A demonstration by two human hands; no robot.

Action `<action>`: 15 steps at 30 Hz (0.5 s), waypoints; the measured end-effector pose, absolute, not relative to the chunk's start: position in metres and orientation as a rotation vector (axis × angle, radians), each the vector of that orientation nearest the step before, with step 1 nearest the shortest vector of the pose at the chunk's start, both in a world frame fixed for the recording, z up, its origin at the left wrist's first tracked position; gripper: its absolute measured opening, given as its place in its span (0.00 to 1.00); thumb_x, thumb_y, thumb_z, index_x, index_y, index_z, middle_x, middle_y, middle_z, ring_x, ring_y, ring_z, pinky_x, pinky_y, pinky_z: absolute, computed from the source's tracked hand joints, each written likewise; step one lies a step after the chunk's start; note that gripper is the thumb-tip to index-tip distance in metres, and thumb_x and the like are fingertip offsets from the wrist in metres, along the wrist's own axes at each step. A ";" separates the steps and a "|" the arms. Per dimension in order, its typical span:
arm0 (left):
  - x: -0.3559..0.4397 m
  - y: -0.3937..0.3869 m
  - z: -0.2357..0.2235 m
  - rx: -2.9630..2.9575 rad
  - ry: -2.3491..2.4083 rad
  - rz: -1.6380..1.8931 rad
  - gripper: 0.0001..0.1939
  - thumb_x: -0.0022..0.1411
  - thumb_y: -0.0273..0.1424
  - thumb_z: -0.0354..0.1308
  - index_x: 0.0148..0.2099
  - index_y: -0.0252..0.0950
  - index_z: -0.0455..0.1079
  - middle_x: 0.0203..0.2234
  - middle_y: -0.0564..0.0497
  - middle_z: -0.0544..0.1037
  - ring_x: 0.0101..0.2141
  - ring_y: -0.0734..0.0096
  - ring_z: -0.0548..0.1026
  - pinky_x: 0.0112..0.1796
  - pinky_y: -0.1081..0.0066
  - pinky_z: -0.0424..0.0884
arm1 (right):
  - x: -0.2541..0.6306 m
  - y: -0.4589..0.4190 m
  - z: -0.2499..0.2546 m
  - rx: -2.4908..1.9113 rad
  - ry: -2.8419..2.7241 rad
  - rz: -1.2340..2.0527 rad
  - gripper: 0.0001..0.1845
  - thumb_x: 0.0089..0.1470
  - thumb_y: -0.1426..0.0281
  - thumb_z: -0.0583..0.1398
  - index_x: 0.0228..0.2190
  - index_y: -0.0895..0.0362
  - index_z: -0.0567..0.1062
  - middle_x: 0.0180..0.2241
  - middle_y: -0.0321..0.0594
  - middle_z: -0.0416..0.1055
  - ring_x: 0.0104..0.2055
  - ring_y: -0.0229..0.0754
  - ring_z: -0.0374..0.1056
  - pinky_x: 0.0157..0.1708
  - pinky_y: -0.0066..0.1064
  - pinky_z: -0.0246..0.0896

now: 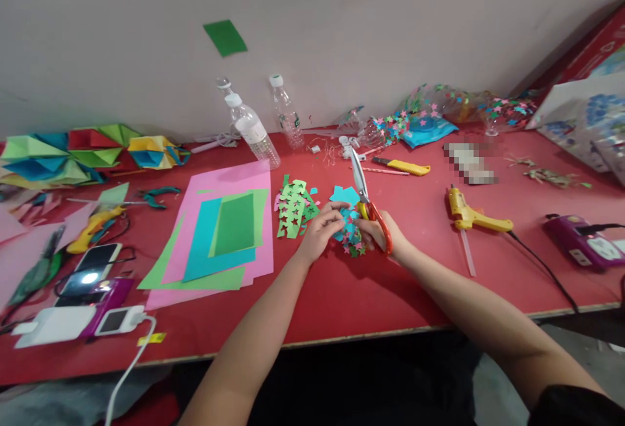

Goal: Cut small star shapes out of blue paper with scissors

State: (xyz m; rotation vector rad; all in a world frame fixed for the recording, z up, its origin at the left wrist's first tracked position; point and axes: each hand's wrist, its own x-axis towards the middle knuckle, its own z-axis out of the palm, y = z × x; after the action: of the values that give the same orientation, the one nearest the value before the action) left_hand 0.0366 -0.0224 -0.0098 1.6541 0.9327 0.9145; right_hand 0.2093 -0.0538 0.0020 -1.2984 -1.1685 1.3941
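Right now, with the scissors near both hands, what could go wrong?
The right hand holds the scissors close to the left hand at the blue paper; a slip might nick a finger. The small stars look loose and could scatter. The glue gun lies on the table; if hot, which I can't tell, it might burn a hand.

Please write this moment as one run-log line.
left hand: holding blue paper piece | right hand: holding red-and-yellow-handled metal scissors | between: small multicoloured paper stars | further left: green star-punched paper

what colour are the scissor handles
The scissor handles show orange-red with some yellow, seen best in the head view.
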 end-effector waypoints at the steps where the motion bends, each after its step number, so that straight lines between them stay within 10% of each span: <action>1: 0.034 -0.021 -0.010 1.683 0.967 0.955 0.11 0.60 0.32 0.53 0.26 0.37 0.62 0.55 0.46 0.70 0.56 0.60 0.67 0.57 0.59 0.61 | 0.211 -0.052 0.001 -1.285 -1.135 1.365 0.20 0.48 0.70 0.60 0.11 0.54 0.60 0.06 0.29 0.56 0.10 0.33 0.54 0.15 0.27 0.54; 15: 0.035 -0.021 -0.020 2.143 0.892 0.650 0.15 0.59 0.37 0.60 0.23 0.37 0.68 0.49 0.45 0.72 0.56 0.56 0.65 0.58 0.51 0.60 | 0.226 -0.033 -0.006 -1.094 -0.974 1.187 0.23 0.49 0.59 0.61 0.14 0.51 0.55 0.08 0.28 0.51 0.11 0.33 0.50 0.15 0.29 0.54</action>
State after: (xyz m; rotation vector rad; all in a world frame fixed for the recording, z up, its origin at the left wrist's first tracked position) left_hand 0.0350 -0.0210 -0.0199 2.1428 0.8916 0.6495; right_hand 0.2256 -0.0325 -0.0065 -1.0936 -0.9742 1.1870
